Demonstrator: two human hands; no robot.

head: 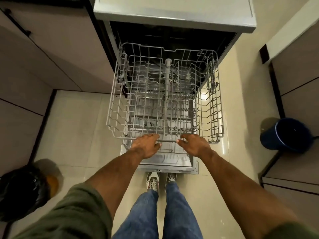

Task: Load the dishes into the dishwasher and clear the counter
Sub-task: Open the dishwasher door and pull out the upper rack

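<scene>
The dishwasher (174, 18) stands open between pale cabinets, and its grey wire upper rack (165, 100) is drawn far out over the lowered door (172, 163). The rack holds no dishes; through its wires the lower rack and the inside of the door show. A grey spray arm (167, 78) runs down the middle of the rack.

Both hands are at the rack's front bar (168, 140). The left hand (146, 146) holds the bar with its fingers curled over it and the thumb underneath. The right hand (194, 145) grips the same bar just beside it, fingers hooked over the top, thumb pointing inward. The two hands are near each other but apart.

The person wears olive sleeves, blue jeans and pale shoes (152, 181), toes just short of the door's edge. On the tiled floor (77, 135), a dark blue bucket (286, 135) sits to the right and a bin with a black bag (22, 190) to the left.
</scene>
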